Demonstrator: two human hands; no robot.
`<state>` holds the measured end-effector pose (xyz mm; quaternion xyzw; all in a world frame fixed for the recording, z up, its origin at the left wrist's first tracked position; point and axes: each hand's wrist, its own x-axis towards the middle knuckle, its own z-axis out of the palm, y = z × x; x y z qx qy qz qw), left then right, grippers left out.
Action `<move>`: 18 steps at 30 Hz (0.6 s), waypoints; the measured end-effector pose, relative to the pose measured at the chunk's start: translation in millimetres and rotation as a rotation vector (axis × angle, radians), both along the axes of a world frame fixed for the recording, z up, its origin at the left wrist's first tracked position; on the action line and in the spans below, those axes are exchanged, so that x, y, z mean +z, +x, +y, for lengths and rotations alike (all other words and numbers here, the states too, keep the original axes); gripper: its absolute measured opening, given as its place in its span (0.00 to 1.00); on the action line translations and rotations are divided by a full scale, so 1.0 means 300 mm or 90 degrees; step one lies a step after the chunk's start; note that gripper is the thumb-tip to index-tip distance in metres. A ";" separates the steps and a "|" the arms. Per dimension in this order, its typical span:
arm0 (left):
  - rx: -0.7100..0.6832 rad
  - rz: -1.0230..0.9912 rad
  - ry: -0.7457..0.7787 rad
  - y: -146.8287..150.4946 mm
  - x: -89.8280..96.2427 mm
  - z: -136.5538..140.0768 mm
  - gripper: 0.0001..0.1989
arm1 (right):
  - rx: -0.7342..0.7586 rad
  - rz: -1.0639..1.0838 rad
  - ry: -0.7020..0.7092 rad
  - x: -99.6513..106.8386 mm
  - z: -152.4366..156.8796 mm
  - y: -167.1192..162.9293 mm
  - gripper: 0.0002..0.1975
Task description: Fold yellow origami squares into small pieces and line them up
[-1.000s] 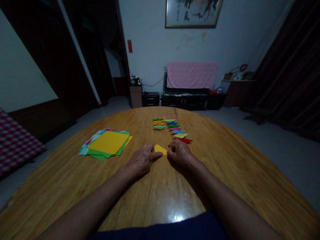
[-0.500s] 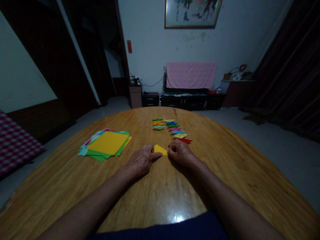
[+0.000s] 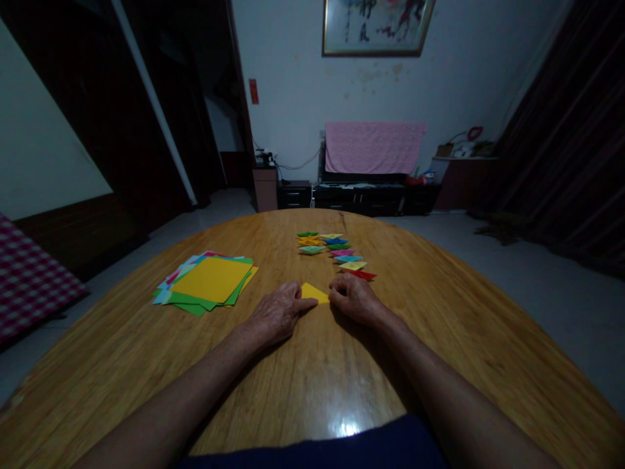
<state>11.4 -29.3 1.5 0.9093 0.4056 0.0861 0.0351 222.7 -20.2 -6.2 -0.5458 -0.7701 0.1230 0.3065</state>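
A small folded piece of yellow paper (image 3: pixel 315 293) lies on the wooden table between my two hands. My left hand (image 3: pixel 279 309) is closed on its left side, the thumb laid along the near edge. At the right corner, my right hand (image 3: pixel 355 298) pinches the paper between thumb and curled fingers. The fingers cover both ends of the sheet. Just beyond my right hand rests a red folded paper boat (image 3: pixel 361 275). Farther back, several more paper boats (image 3: pixel 347 258) in green, orange, blue, pink and yellow stand in two columns.
A loose stack of coloured square paper (image 3: pixel 212 279), yellow on top, lies to the left on the round wooden table (image 3: pixel 293 404). Past the far edge are a low black cabinet (image 3: pixel 359 198) and a pink cloth (image 3: pixel 374 146). A checked cloth (image 3: pixel 34 280) hangs at far left.
My right hand has shifted very slightly to the right along the yellow paper's edge. My left hand stays in place on it.
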 end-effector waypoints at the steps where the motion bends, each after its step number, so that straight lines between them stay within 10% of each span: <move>1: -0.001 -0.001 -0.001 0.000 0.001 0.000 0.19 | 0.000 -0.003 0.000 0.001 0.001 0.000 0.12; 18: 0.010 0.054 0.004 0.026 -0.009 -0.001 0.20 | -0.015 -0.017 0.005 -0.002 0.001 -0.001 0.09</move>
